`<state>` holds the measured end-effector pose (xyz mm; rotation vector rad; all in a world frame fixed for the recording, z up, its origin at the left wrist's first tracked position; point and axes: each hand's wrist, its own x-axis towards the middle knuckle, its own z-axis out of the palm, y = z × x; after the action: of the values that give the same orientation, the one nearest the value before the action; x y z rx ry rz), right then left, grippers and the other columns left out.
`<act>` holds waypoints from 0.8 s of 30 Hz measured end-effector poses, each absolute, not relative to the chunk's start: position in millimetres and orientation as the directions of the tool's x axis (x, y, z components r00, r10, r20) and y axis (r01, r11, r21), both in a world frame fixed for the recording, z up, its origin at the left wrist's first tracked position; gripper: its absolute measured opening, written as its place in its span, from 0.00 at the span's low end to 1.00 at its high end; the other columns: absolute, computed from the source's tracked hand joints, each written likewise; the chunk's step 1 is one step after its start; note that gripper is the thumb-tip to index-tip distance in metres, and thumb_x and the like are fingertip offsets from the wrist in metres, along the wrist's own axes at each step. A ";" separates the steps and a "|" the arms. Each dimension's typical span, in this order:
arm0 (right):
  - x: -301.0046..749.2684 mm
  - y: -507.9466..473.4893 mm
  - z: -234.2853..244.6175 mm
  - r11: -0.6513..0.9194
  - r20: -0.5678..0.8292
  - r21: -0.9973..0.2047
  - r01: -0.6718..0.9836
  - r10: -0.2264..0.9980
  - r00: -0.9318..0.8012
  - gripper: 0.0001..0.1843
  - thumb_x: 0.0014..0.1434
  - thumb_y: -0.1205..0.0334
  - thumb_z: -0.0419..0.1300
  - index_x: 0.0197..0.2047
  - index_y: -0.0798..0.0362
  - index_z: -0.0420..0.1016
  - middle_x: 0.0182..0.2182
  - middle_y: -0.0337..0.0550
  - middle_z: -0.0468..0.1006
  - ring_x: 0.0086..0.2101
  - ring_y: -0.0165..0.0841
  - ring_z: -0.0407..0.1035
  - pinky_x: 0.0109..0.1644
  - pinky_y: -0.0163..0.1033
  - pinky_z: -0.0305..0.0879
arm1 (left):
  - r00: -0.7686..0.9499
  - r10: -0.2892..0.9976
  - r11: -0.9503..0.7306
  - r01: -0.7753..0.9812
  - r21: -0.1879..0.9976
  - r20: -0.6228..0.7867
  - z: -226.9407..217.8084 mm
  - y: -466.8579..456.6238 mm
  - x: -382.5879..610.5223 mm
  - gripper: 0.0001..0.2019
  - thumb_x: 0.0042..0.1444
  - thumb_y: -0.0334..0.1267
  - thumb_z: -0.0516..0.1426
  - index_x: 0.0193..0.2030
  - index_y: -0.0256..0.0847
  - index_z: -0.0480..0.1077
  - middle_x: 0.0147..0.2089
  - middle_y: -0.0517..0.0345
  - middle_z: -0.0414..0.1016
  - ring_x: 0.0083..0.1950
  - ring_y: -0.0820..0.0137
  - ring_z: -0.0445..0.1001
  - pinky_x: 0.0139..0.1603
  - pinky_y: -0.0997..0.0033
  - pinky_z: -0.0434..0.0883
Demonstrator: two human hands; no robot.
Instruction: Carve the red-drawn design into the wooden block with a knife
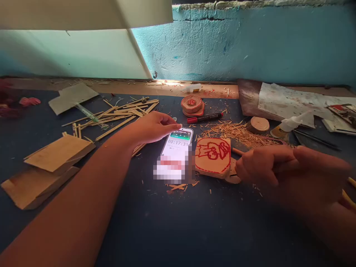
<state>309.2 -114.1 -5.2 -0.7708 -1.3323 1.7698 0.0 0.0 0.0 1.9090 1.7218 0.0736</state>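
Note:
My left hand (155,127) reaches in from the lower left, its thumb and forefinger pinched at the top edge of a lit phone (178,148) that displays a timer. Just right of the phone lies a pale wooden block (213,157) with a red marker drawing on its face. My right hand (267,165), partly blurred, is closed beside the block's right side, near a thin wooden stick (238,152). Yellow handle-like parts (349,193) show behind this hand at the right edge; what its fingers hold is hidden.
Thin sticks (125,115) are strewn behind my left forearm, with two wooden blocks (58,152) at left. Round wood slices (191,105), a red marker (205,118), wood shavings (241,133) and a glue bottle (286,125) lie toward the blue wall (250,44).

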 end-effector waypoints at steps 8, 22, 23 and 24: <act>310.8 -113.6 -5.6 -0.126 0.010 -0.964 -0.232 0.862 -0.508 0.29 0.66 0.36 0.56 0.24 0.49 0.71 0.18 0.41 0.63 0.23 0.37 0.58 0.32 0.47 0.56 | 0.527 0.849 -0.428 0.668 0.608 0.019 7.2 -33.9 31.1 0.36 0.53 0.68 0.70 0.63 0.52 0.80 0.69 0.53 0.77 0.68 0.54 0.75 0.70 0.56 0.70; 310.9 -120.5 7.4 -0.050 0.095 -0.950 -0.307 0.893 -0.439 0.28 0.66 0.41 0.60 0.21 0.51 0.68 0.17 0.38 0.60 0.23 0.32 0.56 0.31 0.44 0.55 | 0.774 0.634 -0.619 0.498 0.607 0.010 -23.0 -55.1 60.8 0.45 0.54 0.58 0.74 0.77 0.55 0.68 0.74 0.46 0.67 0.73 0.49 0.69 0.76 0.52 0.67; 311.2 -120.4 8.0 -0.034 0.106 -0.951 -0.307 0.898 -0.428 0.28 0.67 0.41 0.60 0.21 0.51 0.68 0.17 0.38 0.60 0.22 0.32 0.56 0.31 0.44 0.56 | 0.771 0.637 -0.622 0.503 0.600 0.013 -22.8 -56.1 61.6 0.45 0.53 0.58 0.75 0.76 0.54 0.69 0.73 0.45 0.68 0.72 0.49 0.69 0.75 0.51 0.68; 311.5 -120.1 8.2 -0.025 0.109 -0.953 -0.301 0.902 -0.417 0.29 0.67 0.42 0.60 0.21 0.51 0.68 0.17 0.38 0.61 0.22 0.32 0.56 0.31 0.44 0.56 | 0.768 0.640 -0.624 0.508 0.594 0.015 -22.8 -57.3 62.4 0.45 0.53 0.58 0.75 0.76 0.54 0.70 0.72 0.44 0.68 0.71 0.49 0.69 0.74 0.50 0.68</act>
<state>311.5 -120.1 8.2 -0.7025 -1.2980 1.6171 62.4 -57.3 -22.8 2.3826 0.8555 0.3023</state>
